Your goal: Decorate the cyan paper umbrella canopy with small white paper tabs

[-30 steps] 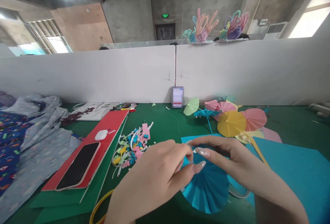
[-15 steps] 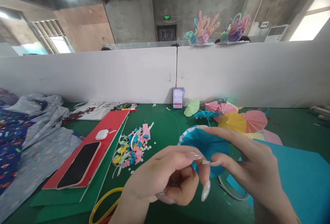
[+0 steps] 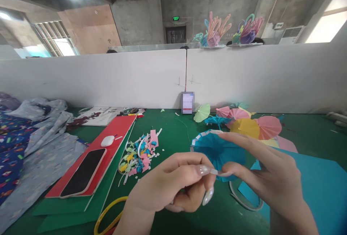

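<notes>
A round, pleated blue paper piece (image 3: 217, 148) with small white pieces along its left and upper rim is held up above the table. My right hand (image 3: 265, 166) grips it, index finger along the top edge and thumb low at the front. My left hand (image 3: 181, 181) is closed, thumb and index finger pinching a tiny white strip (image 3: 214, 172) close to my right thumb. Whether that strip touches the blue paper, I cannot tell.
Paper scraps (image 3: 141, 152) lie left of centre. A dark-screened phone (image 3: 82, 172) rests on a red folder (image 3: 114, 130). Yellow-handled scissors (image 3: 110, 215) are at the front. Coloured paper umbrellas (image 3: 244, 128) lie behind my right hand, blue sheets (image 3: 320, 181) at right.
The blue paper has shifted slightly right and tilted a little. My left fingers have closed in, with the thumb now nearer the white strip.
</notes>
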{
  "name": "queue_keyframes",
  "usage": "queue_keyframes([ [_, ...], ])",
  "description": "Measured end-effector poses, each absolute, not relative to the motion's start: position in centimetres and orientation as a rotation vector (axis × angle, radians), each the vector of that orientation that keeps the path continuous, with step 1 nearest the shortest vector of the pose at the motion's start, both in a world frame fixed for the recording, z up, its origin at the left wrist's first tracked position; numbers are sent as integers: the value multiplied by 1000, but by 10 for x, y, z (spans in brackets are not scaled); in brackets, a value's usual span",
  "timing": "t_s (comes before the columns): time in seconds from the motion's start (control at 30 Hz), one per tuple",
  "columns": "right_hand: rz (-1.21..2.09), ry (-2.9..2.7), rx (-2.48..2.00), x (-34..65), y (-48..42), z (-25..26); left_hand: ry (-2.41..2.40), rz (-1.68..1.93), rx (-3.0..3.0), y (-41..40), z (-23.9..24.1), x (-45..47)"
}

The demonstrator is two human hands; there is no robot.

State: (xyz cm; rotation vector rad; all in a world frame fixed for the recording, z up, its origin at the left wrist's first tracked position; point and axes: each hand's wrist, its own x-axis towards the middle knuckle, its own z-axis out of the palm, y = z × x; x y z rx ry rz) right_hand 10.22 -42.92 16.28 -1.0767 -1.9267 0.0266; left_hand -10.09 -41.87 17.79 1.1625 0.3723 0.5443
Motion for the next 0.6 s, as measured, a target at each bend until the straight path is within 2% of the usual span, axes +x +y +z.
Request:
queue_keyframes([
  [0.1, 186, -1953, -1092, 104, -430, 166, 466, 599, 1303, -424, 182, -104],
  [0.33, 827, -1840, -1191, 93, -432, 175, 991, 734, 1970, -434, 184, -105],
  [0.6, 988, -1821, -1218, 87, -431, 176, 1249, 501, 2537, -430, 178, -95],
])
